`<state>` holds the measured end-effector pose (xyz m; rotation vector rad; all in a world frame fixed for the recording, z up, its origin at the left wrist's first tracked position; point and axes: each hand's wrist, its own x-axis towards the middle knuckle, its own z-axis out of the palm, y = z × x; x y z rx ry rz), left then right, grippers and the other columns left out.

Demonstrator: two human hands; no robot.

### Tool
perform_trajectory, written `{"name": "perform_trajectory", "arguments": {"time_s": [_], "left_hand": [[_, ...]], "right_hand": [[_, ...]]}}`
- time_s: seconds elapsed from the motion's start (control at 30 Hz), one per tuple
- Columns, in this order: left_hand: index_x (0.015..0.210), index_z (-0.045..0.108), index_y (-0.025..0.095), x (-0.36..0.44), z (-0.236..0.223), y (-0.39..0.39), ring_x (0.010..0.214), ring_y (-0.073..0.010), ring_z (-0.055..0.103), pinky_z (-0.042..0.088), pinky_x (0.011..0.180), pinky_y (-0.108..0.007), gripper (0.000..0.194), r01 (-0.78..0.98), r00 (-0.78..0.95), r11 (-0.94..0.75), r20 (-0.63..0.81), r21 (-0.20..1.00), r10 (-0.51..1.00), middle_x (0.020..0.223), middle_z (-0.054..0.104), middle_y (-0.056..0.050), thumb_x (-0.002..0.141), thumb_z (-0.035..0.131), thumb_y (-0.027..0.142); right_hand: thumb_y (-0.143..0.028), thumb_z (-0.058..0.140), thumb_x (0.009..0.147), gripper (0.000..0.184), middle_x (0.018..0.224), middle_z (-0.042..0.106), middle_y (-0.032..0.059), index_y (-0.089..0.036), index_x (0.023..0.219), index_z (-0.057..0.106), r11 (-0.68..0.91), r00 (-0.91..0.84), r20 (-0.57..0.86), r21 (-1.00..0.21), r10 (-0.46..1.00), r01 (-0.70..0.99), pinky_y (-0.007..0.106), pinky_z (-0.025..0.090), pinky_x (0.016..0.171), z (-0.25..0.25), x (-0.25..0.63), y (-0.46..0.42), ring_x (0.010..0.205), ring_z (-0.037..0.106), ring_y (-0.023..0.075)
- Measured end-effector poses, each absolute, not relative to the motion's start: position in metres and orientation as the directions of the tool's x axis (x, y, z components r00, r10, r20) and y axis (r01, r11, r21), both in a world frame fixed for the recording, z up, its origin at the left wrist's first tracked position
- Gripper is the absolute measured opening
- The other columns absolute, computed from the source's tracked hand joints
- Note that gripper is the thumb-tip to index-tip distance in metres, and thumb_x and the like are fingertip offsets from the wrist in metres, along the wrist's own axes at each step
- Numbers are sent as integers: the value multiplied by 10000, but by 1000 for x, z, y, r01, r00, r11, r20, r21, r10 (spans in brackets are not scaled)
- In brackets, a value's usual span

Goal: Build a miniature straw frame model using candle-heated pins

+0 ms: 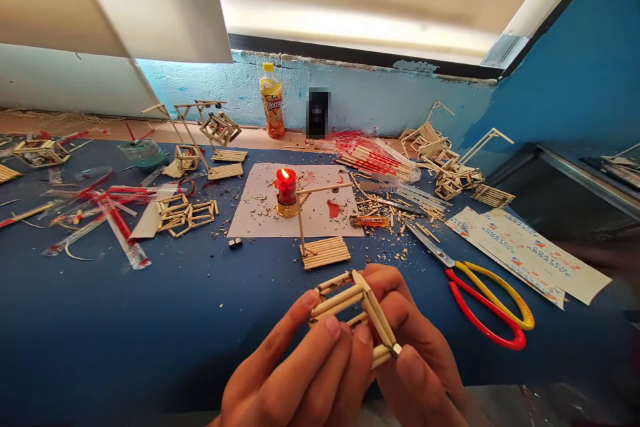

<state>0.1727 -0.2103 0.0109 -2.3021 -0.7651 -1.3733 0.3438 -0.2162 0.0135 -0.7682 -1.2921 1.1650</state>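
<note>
Near the front of the blue table I hold a small frame of wooden sticks (pixel 339 300) with both hands. My left hand (pixel 300 370) has its fingers closed on the frame's left and lower side. My right hand (pixel 420 353) grips the other side, its thumb beside a small shiny silver piece (pixel 397 349) at a corner. Some stick ends look dark. Part of the frame is hidden behind my fingers. Just beyond stands a stick raft (pixel 327 253) with an upright post and crossarm. Behind it a red candle (pixel 287 187) burns on a white sheet (pixel 260 213).
Red-and-yellow-handled scissors (pixel 493 303) lie at the right beside printed paper sheets (pixel 530 253). An orange lighter (pixel 369 221) rests among stick scraps. Bagged sticks (pixel 375 157), a drink bottle (pixel 273 103) and several stick structures (pixel 455 173) stand farther back. Plastic wrappers (pixel 117 220) litter the left.
</note>
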Motion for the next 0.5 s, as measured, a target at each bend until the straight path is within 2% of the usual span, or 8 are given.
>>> {"name": "perform_trajectory", "arguments": {"time_s": [0.17, 0.27, 0.4, 0.43, 0.5], "left_hand": [[1173, 739, 279, 174, 10, -210, 997, -154, 764, 600, 1039, -275, 403, 628, 392, -778, 873, -24, 290, 1053, 797, 53, 844, 757, 47], [1114, 762, 266, 174, 9, -208, 971, -148, 766, 590, 1060, -285, 339, 627, 377, -779, 885, -26, 274, 1063, 796, 49, 852, 748, 51], [1089, 775, 276, 173, 18, -206, 946, -169, 769, 644, 993, -307, 280, 620, 382, -784, 886, -36, 261, 1034, 806, 43, 876, 734, 99], [1103, 774, 280, 173, 22, -207, 940, -178, 771, 660, 966, -310, 286, 627, 365, -779, 885, -3, 290, 1011, 809, 41, 877, 736, 111], [1117, 776, 275, 174, 34, -210, 926, -194, 775, 677, 935, -314, 299, 642, 294, -753, 863, 140, 411, 965, 813, 35, 859, 760, 127]], "right_hand": [[-506, 534, 952, 290, 963, 455, 47, -243, 862, 614, 293, -124, 330, -923, 936, -248, 428, 467, 880, 12, 344, -216, 934, 496, 242], [-507, 549, 952, 284, 971, 472, 46, -248, 864, 628, 298, -114, 335, -919, 935, -259, 432, 455, 909, 10, 343, -214, 968, 494, 247], [-675, 561, 895, 442, 966, 505, 54, -243, 824, 624, 327, -67, 354, -909, 933, -258, 419, 461, 880, 7, 340, -209, 928, 495, 249], [-691, 559, 889, 446, 987, 513, 56, -252, 873, 639, 347, -14, 364, -898, 931, -271, 408, 465, 866, 6, 339, -208, 929, 503, 248], [-648, 548, 923, 395, 1025, 542, 60, -288, 1046, 653, 401, 93, 391, -878, 916, -259, 392, 467, 872, 7, 339, -207, 992, 514, 256]]}}
